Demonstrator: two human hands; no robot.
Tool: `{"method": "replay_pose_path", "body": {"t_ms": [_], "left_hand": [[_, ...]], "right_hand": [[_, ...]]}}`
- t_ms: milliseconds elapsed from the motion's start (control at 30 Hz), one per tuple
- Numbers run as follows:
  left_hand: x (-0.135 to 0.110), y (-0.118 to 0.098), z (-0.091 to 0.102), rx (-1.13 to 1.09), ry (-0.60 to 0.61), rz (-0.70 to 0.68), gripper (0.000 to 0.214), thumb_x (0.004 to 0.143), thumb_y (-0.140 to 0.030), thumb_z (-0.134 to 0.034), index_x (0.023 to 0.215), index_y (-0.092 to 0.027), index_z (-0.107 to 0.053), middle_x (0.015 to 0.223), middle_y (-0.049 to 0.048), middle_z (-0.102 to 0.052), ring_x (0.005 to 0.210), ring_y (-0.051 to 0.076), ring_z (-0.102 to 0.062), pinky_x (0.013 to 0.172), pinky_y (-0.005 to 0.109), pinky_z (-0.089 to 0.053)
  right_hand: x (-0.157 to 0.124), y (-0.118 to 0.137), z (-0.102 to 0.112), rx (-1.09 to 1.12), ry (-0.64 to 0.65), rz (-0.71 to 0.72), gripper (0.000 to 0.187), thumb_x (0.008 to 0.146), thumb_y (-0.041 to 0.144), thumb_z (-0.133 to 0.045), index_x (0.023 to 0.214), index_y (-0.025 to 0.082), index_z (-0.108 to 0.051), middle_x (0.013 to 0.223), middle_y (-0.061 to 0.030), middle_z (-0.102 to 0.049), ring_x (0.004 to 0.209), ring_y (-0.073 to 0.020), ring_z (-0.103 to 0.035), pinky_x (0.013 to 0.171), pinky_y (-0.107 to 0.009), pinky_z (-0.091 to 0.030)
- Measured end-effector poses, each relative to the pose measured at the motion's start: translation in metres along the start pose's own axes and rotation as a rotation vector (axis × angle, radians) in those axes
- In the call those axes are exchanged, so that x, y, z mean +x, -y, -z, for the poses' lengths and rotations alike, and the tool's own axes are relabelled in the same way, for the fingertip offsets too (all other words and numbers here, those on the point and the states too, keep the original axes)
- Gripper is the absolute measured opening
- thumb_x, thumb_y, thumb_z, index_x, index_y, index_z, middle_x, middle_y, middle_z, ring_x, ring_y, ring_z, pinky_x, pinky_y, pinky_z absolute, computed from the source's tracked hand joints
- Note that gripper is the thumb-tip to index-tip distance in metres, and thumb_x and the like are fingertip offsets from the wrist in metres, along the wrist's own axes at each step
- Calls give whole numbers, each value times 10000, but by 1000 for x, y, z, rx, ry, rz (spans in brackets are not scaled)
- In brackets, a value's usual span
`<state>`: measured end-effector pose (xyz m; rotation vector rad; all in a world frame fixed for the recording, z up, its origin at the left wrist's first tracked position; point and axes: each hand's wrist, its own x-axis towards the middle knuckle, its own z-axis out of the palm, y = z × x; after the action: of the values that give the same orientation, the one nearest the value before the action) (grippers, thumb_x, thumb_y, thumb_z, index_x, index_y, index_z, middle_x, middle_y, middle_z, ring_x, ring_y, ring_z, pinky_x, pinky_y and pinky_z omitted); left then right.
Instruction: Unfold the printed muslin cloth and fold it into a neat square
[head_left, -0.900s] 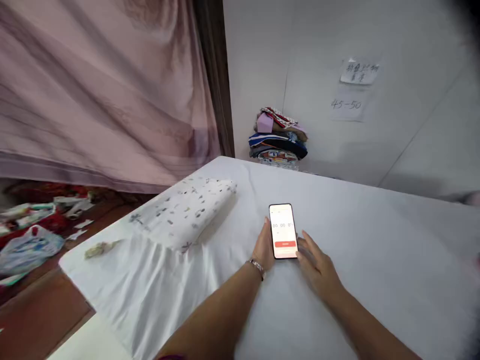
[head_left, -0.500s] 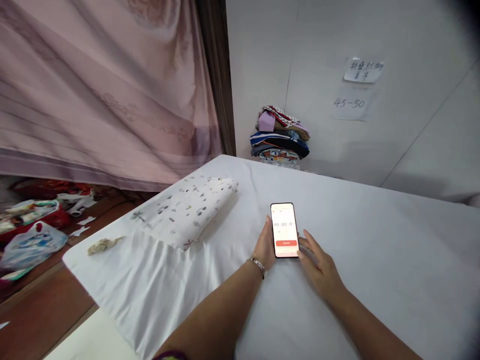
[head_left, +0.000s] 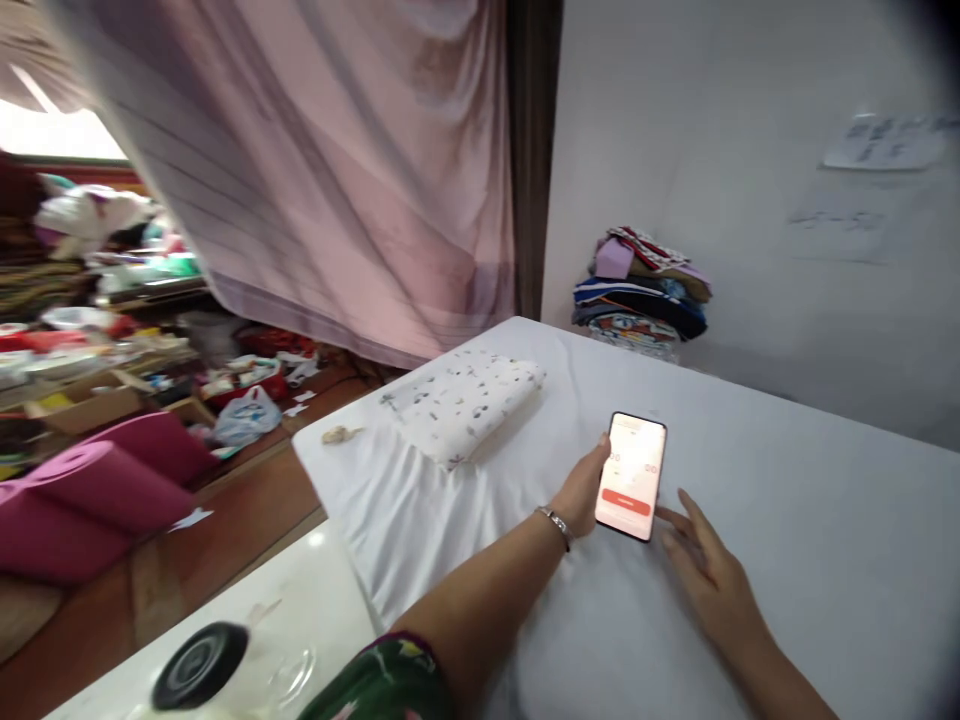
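A lit smartphone [head_left: 631,477] with a red button on its screen is held above the white-covered table [head_left: 757,450]. My left hand [head_left: 583,490] grips it along its left side, thumb on the edge, and a bracelet circles that wrist. Close to the phone's lower right corner is my right hand [head_left: 709,570], its fingers apart and holding nothing; whether a fingertip touches the phone's edge I cannot tell. A folded white cloth [head_left: 469,405] with small printed figures lies farther back on the left of the table. Beside it, near the table's left corner, is a small beige bundle [head_left: 339,435].
Folded fabrics [head_left: 641,290] are stacked by the wall behind the table. A pink curtain [head_left: 360,180] hangs at the back left. Pink rolls [head_left: 97,490], boxes and bags crowd the floor on the left. A jar with a black lid [head_left: 201,665] stands on a white surface at lower left.
My view has swung left, so the table and phone appear farther right, and the rolls and jar have come into view. The left hand still holds the phone, now slightly tilted.
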<state>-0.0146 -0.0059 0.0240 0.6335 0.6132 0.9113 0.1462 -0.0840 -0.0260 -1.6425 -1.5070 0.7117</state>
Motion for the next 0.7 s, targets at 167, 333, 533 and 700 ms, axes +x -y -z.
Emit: {"method": "replay_pose_path", "body": {"t_ms": [167, 333, 533, 700], "left_hand": [[-46, -39, 16, 50, -41, -26, 622, 790, -635, -444, 1144, -144, -582, 1159, 140, -603, 1042, 273, -579, 896, 394, -427], [-104, -71, 68, 188, -173, 28, 572, 762, -594, -533, 1098, -137, -602, 1068, 133, -641, 972, 254, -605, 820, 354, -455], [-167, -101, 125, 381, -217, 249, 521, 716, -555, -617, 1026, -136, -636, 1031, 112, -664, 1002, 239, -591, 857, 319, -441], [-185, -109, 145, 504, -268, 254, 502, 699, -553, -630, 1016, -165, -651, 1134, 110, -630, 1060, 261, -567, 889, 336, -433]], "right_hand": [[1, -9, -2, -23, 13, 42, 658, 795, 542, -478, 1377, 276, -325, 1123, -25, -642, 1085, -225, -559, 871, -310, -476], [4, -22, -4, -43, 41, 69, 635, 777, 550, -488, 1337, 265, -393, 1057, -24, -672, 1039, -224, -591, 843, -292, -492], [11, -38, -6, -95, 83, -17, 626, 710, 594, -516, 1241, 263, -507, 1052, -17, -672, 1063, -257, -572, 910, -366, -454], [22, -9, -11, -14, 147, -107, 575, 697, 572, -557, 1179, 259, -557, 1064, -33, -664, 1084, -274, -551, 982, -422, -378]]}}
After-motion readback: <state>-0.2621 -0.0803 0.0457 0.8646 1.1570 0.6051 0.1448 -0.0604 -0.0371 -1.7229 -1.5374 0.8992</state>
